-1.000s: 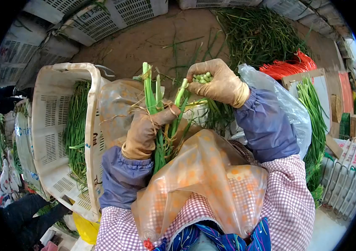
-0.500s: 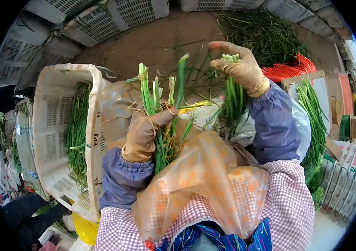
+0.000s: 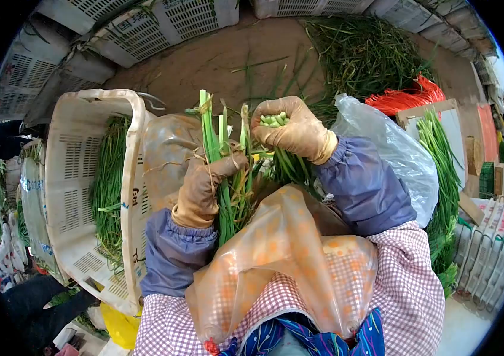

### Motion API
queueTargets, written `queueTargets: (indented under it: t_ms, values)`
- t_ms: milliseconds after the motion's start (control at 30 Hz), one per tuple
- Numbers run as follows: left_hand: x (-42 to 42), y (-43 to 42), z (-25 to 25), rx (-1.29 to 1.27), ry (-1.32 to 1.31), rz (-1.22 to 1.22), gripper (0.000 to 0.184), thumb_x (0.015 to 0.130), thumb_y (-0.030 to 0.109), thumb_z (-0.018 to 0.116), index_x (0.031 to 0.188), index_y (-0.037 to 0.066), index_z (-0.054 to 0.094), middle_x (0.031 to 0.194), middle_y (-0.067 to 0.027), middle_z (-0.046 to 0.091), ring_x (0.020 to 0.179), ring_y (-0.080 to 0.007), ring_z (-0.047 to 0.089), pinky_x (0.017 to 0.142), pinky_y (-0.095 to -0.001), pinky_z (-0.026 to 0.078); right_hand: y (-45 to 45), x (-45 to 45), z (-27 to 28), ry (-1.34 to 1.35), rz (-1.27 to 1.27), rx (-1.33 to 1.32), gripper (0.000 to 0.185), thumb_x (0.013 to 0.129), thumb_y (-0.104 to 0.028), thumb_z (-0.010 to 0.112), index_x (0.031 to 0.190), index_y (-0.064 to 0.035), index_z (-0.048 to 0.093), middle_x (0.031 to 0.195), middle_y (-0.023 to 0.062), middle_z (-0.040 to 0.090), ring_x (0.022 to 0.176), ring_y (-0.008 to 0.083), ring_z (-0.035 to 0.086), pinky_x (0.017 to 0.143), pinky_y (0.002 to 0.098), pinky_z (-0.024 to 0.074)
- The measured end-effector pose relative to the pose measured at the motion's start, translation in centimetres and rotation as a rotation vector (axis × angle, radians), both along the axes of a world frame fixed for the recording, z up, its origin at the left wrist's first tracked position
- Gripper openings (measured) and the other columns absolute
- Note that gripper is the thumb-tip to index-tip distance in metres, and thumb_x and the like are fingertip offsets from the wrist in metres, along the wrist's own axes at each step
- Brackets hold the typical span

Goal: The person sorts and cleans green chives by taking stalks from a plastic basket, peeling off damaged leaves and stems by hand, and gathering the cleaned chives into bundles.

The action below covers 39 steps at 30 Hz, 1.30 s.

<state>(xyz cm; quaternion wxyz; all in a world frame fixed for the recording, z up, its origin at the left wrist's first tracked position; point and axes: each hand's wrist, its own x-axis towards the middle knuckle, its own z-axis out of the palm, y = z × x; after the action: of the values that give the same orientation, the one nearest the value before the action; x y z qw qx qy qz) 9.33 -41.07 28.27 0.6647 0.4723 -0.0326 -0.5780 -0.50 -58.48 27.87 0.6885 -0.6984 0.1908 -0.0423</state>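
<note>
My left hand (image 3: 200,188), in a soiled tan glove, is closed round a loose bunch of green stalks (image 3: 211,139) with dry, brownish outer leaves. My right hand (image 3: 293,127), gloved alike, wraps a tighter bundle of green stalks (image 3: 289,165); their pale cut ends show between thumb and fingers, and the leaves hang down below. Its fingertips are beside the upper stalks of the left bunch. A clear plastic apron with orange spots (image 3: 287,237) covers my lap beneath both hands.
At left stands a white crate (image 3: 130,178) with green stalks inside. A clear plastic bag (image 3: 394,160), red ties (image 3: 409,96) and a bundle of greens (image 3: 442,172) lie at right. Loose leaves (image 3: 370,53) are heaped ahead; a person's dark-clothed legs (image 3: 44,302) show lower left.
My right hand moved out to the right with its bundle, fingers lifted, then came back in beside the left bunch and closed. My left hand stayed nearly still.
</note>
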Motion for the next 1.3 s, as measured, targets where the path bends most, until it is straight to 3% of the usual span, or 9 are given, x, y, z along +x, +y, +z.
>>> queueTargets:
  t_ms: [100, 167, 533, 633, 733, 1000, 1067, 1167, 1300]
  values:
    - [0.2, 0.4, 0.8, 0.071, -0.061, -0.025, 0.026, 0.070, 0.010, 0.071, 0.090, 0.001, 0.058, 0.075, -0.0057, 0.060, 0.063, -0.0139, 0.058, 0.055, -0.0257, 0.048, -0.8, -0.6, -1.0, -0.004, -0.157, -0.215, 0.010, 0.072, -0.010, 0.063, 0.079, -0.0026, 0.062, 0.066, 0.0018, 0.059, 0.063, 0.0073, 0.053, 0.058, 0.0231, 0.0446]
    - [0.2, 0.5, 1.1, 0.074, -0.097, -0.005, 0.026, 0.069, 0.010, 0.071, 0.090, 0.001, 0.058, 0.074, -0.0054, 0.060, 0.063, -0.0137, 0.058, 0.055, -0.0259, 0.048, -2.3, -0.8, -0.8, 0.039, -0.255, -0.011, 0.016, 0.074, -0.018, 0.068, 0.080, -0.0038, 0.063, 0.068, -0.0007, 0.059, 0.064, 0.0076, 0.053, 0.058, 0.0224, 0.0440]
    - [-0.3, 0.5, -1.5, 0.076, -0.081, 0.022, 0.031, 0.068, 0.008, 0.071, 0.094, 0.002, 0.056, 0.078, -0.0046, 0.059, 0.067, -0.0138, 0.058, 0.058, -0.0249, 0.048, 0.0, -0.4, 0.2, 0.000, 0.091, 0.160, 0.013, 0.075, -0.012, 0.071, 0.080, -0.0019, 0.064, 0.073, 0.0006, 0.061, 0.066, 0.0070, 0.056, 0.058, 0.0209, 0.0465]
    - [-0.2, 1.2, -3.1, -0.013, -0.590, -0.082, 0.030, 0.070, 0.008, 0.070, 0.095, 0.002, 0.056, 0.079, -0.0040, 0.059, 0.070, -0.0129, 0.059, 0.059, -0.0248, 0.048, -1.5, -0.9, 0.6, 0.057, 0.021, 0.120, 0.016, 0.072, -0.014, 0.071, 0.081, -0.0021, 0.065, 0.070, 0.0016, 0.061, 0.064, 0.0084, 0.055, 0.059, 0.0226, 0.0453]
    - [0.4, 1.0, 0.0, 0.073, 0.031, -0.039, 0.024, 0.074, 0.009, 0.066, 0.095, 0.002, 0.056, 0.078, -0.0035, 0.059, 0.069, -0.0132, 0.059, 0.060, -0.0245, 0.049, -6.2, -1.7, -1.5, 0.024, -0.317, -0.077, 0.013, 0.073, -0.011, 0.068, 0.084, -0.0035, 0.066, 0.069, -0.0004, 0.060, 0.061, 0.0070, 0.053, 0.056, 0.0220, 0.0445]
    - [0.0, 0.3, -0.4, 0.031, 0.071, -0.048, 0.023, 0.075, 0.010, 0.066, 0.095, 0.001, 0.058, 0.079, -0.0058, 0.062, 0.066, -0.0135, 0.060, 0.057, -0.0247, 0.049, -3.2, -1.4, 1.4, 0.063, -0.155, -0.003, 0.024, 0.075, -0.015, 0.070, 0.097, -0.0045, 0.065, 0.072, -0.0019, 0.059, 0.061, 0.0048, 0.051, 0.055, 0.0184, 0.0416]
    - [-0.4, -0.2, 0.0, 0.027, 0.024, -0.060, 0.024, 0.075, 0.010, 0.066, 0.096, 0.001, 0.059, 0.079, -0.0062, 0.062, 0.066, -0.0136, 0.060, 0.057, -0.0245, 0.049, -1.4, -0.6, 2.7, 0.002, -0.099, 0.304, 0.019, 0.075, -0.016, 0.070, 0.090, -0.0043, 0.067, 0.073, -0.0012, 0.061, 0.061, 0.0052, 0.052, 0.056, 0.0193, 0.0425]
    - [-0.7, -0.6, 0.5, 0.029, -0.024, -0.042, 0.024, 0.076, 0.012, 0.066, 0.095, 0.000, 0.060, 0.078, -0.0060, 0.062, 0.063, -0.0137, 0.059, 0.056, -0.0245, 0.049, -0.4, 0.4, 1.0, -0.053, -0.006, 0.154, 0.016, 0.076, -0.018, 0.070, 0.083, -0.0039, 0.066, 0.074, 0.0007, 0.062, 0.061, 0.0078, 0.054, 0.056, 0.0221, 0.0442]
    - [0.1, 0.7, 0.7, -0.017, 0.033, 0.009, 0.026, 0.079, 0.015, 0.064, 0.099, -0.001, 0.059, 0.085, -0.0082, 0.063, 0.069, -0.0138, 0.059, 0.059, -0.0255, 0.049, -8.3, -1.6, 0.4, -0.184, -0.431, 0.137, 0.016, 0.076, -0.019, 0.069, 0.081, -0.0049, 0.062, 0.072, 0.0022, 0.061, 0.061, 0.0120, 0.057, 0.057, 0.0251, 0.0480]
